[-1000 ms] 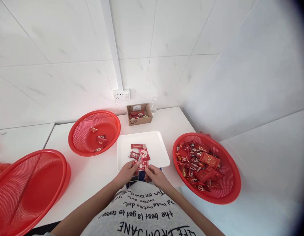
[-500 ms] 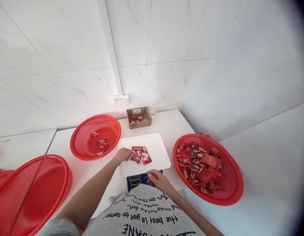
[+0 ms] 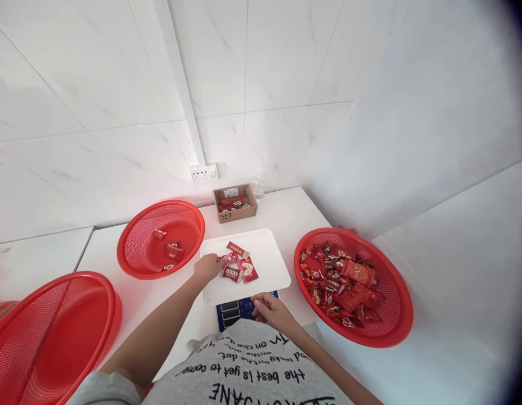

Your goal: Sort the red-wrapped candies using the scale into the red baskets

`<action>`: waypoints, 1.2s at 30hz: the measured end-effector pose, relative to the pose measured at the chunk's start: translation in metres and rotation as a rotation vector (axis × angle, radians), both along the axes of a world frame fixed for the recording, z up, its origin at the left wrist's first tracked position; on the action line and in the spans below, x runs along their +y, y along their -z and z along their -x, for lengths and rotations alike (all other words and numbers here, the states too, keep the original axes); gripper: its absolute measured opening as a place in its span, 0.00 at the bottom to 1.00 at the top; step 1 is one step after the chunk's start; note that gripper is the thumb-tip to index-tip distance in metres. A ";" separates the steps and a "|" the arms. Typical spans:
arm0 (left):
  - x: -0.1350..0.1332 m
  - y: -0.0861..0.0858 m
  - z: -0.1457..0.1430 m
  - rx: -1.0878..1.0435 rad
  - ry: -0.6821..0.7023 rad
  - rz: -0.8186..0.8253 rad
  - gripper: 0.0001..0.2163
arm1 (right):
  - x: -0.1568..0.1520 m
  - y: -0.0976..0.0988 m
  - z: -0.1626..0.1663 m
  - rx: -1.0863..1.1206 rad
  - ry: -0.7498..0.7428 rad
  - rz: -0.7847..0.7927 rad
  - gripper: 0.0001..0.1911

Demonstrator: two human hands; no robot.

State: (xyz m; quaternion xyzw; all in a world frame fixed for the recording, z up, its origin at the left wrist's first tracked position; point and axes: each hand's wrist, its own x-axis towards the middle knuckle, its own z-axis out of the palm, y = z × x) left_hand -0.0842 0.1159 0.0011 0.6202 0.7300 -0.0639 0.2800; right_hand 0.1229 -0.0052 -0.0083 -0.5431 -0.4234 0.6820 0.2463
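Observation:
My left hand (image 3: 208, 266) reaches over the left side of a white tray (image 3: 273, 253), its fingers pinched on the edge of a small red candy packet (image 3: 229, 258). Several other red packets lie beside it, among them a flat one with a pale heart shape (image 3: 248, 270). My right hand (image 3: 271, 309) hovers by the tray's near edge, over the blue panel of a scale (image 3: 239, 308). Its fingers are loosely bent with a gap at the thumb, and nothing shows in them. The tray partly hides the scale.
On the right stands a red basket (image 3: 396, 323) full of red-wrapped sweets. Left of the tray, another red basket (image 3: 132, 239) holds a few packets. A third red basket (image 3: 111, 292) is nearer. A cardboard box (image 3: 239, 214) with packets sits behind. What looks like another person's hand (image 3: 1, 310) shows far left.
The packets on the tray have spread apart; the long one at the top is now tilted. My left hand has shifted slightly. What looks like another person's hand has appeared at the left edge.

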 end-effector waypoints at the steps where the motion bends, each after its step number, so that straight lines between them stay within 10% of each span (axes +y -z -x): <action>1: 0.000 0.000 0.000 0.017 0.011 0.003 0.24 | 0.000 0.001 0.000 0.005 0.002 -0.004 0.20; 36: -0.001 -0.004 -0.025 0.136 0.204 -0.108 0.28 | -0.003 0.009 -0.005 0.035 0.042 -0.017 0.20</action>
